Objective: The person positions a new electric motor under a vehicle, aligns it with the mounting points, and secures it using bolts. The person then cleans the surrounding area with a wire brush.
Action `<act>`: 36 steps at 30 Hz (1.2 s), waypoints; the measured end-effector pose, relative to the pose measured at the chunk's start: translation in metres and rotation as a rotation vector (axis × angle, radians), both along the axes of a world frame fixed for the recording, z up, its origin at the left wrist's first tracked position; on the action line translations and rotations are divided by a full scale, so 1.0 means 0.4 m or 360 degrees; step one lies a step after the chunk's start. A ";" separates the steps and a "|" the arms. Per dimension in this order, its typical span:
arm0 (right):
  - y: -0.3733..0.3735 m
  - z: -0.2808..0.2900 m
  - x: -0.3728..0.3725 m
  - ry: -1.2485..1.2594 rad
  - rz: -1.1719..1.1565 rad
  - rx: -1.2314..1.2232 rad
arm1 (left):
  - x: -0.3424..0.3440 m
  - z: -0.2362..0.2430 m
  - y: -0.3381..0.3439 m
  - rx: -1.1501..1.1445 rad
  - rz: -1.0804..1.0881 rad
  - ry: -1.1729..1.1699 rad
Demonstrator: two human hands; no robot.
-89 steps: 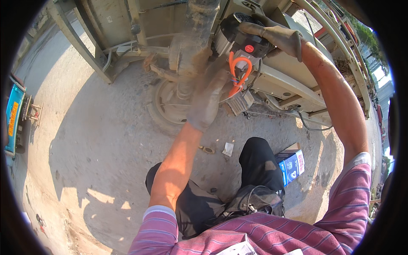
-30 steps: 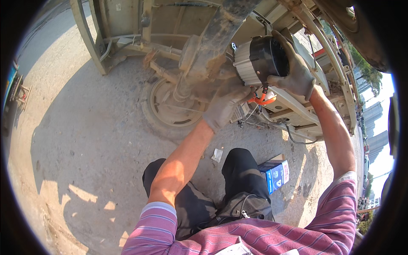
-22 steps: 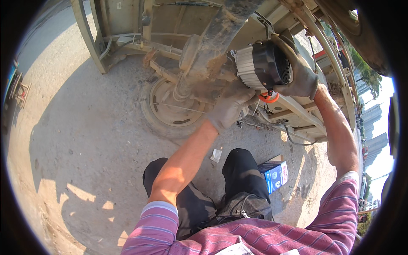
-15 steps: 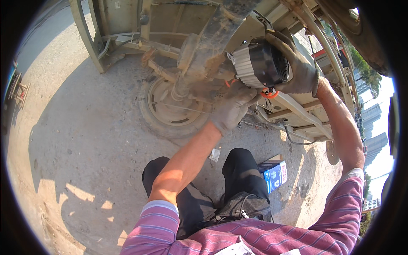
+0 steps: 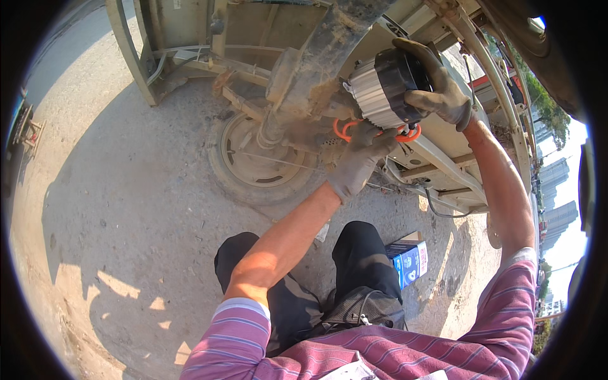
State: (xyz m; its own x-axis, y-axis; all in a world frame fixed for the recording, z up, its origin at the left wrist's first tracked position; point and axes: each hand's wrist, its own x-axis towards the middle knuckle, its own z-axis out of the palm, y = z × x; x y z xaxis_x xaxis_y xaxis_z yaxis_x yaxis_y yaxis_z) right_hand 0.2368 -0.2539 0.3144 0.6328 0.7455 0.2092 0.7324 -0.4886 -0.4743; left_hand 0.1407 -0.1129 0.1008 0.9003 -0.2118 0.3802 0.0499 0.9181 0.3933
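Landmark: dusty wheel (image 5: 252, 173). Ground (image 5: 139, 177) lies open left of it. Dirty beam (image 5: 335, 41) rises above it, tight along the motor's left side; pale frame rails (image 5: 437, 152) crowd in to its right. One second ago orange cable (image 5: 410, 135) showed only right of the left hand (image 5: 360, 163); loops now show both sides. Motor (image 5: 372, 94), up and right of the wheel, sits directly above the left hand, whose gloved fingers curl at the cable; grip unclear. Right hand (image 5: 443, 98), half open, clasps the motor's black end.
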 end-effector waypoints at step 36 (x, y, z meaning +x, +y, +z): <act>0.117 -0.005 0.045 -0.0647 0.0280 -0.0220 | 0.023 -0.009 0.007 0.0418 -0.0041 0.0074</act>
